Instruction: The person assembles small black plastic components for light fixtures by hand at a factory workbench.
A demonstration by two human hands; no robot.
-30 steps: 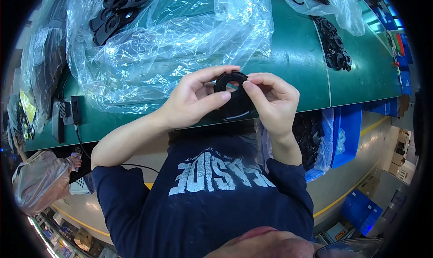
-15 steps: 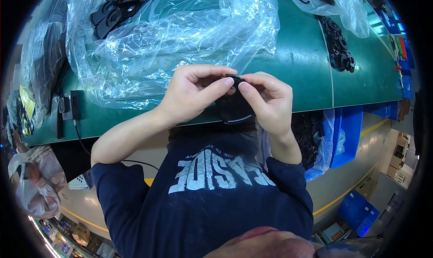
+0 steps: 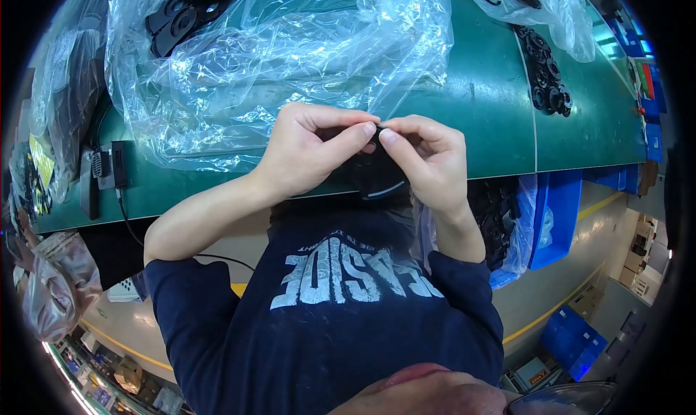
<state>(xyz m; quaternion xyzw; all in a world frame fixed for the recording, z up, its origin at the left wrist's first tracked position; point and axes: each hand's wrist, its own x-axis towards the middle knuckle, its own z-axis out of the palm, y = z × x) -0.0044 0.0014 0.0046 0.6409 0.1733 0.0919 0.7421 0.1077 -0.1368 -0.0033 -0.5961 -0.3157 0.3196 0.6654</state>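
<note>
A smooth black plastic part (image 3: 378, 174) with a pale edge along its lower end hangs between my hands, just over the table's near edge. My left hand (image 3: 299, 151) pinches its upper end between thumb and fingers. From the other side my right hand (image 3: 433, 163) pinches the same end, the two thumbs almost meeting. My fingers cover most of that top end, so any small piece there is hidden.
Clear plastic sheeting (image 3: 239, 81) spreads over the green table (image 3: 478, 118), with black parts (image 3: 190, 13) at its far left. Black ring-shaped parts (image 3: 544, 74) lie at the right. Below stands a blue bin (image 3: 560, 223). A small black device (image 3: 110, 166) with a cable sits left.
The black part's upper end has tilted, so its rounded rim shows less between my fingers. My right hand has shifted slightly left, and both hands keep their pinch.
</note>
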